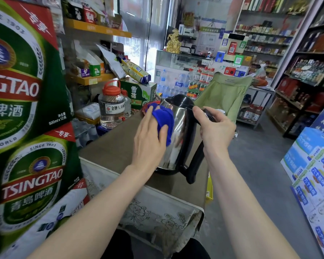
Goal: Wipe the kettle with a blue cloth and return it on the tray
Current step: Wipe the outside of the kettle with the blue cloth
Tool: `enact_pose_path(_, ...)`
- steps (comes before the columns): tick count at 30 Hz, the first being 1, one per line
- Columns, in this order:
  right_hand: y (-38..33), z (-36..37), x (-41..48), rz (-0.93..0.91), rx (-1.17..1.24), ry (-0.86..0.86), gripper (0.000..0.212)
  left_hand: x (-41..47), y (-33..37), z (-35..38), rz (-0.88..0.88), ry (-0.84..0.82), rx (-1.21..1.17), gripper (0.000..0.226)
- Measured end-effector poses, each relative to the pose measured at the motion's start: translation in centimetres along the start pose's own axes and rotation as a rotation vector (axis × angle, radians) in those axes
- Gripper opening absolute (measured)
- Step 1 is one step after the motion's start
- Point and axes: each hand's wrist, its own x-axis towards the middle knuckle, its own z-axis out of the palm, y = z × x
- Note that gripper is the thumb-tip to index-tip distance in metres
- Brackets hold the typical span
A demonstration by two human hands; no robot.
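A steel kettle [178, 139] with a black lid and black handle is held up, tilted, above the brown table [116, 144]. My right hand [216, 128] grips the top of its handle. My left hand [149, 141] presses a bunched blue cloth [164, 119] against the kettle's left side. A bit of a red rim [146, 106], possibly the tray, shows just behind the cloth; most of it is hidden.
Stacked green beer cartons [26, 109] fill the left. A clear jar with a red lid [111, 107] and a green box [138, 91] stand at the table's far end. A green folding chair [223, 94], shelves and blue-white cartons [314, 176] line the right aisle.
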Motion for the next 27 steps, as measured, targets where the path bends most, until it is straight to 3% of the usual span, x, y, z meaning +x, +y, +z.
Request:
enact_pose_path(4,-0.1,0.4,-0.1,0.009,0.019,0.030,0.046,-1.1,0.3,1.6,0.242,-0.015,0.318,0.062)
enact_pose_path(9,-0.4,1.4,-1.4,-0.020,-0.062,-0.022,0.032,2.2,1.3,1.4,0.254,0.094,0.470,0.055)
enact_pose_path(14,-1.0,1.6,-1.7,-0.065,-0.045,-0.009,0.020,3.7,1.7,0.1,-0.072,0.118,0.135,0.048)
enact_pose_path(16,-1.3,1.1,-1.4,-0.036,-0.029,0.017,0.029,3.1,0.8,-0.5,-0.140,0.119,-0.027,0.042)
enact_pose_path(19,-2.0,0.3,-0.5,-0.002,0.075,0.045,0.045,0.9,-0.6,-0.4,-0.179,0.136,-0.120,0.033)
enact_pose_path(27,-3.1,-1.1,0.6,0.044,0.056,-0.112,0.036,1.2,-3.1,-0.7,-0.684,-0.031,-0.369,0.041)
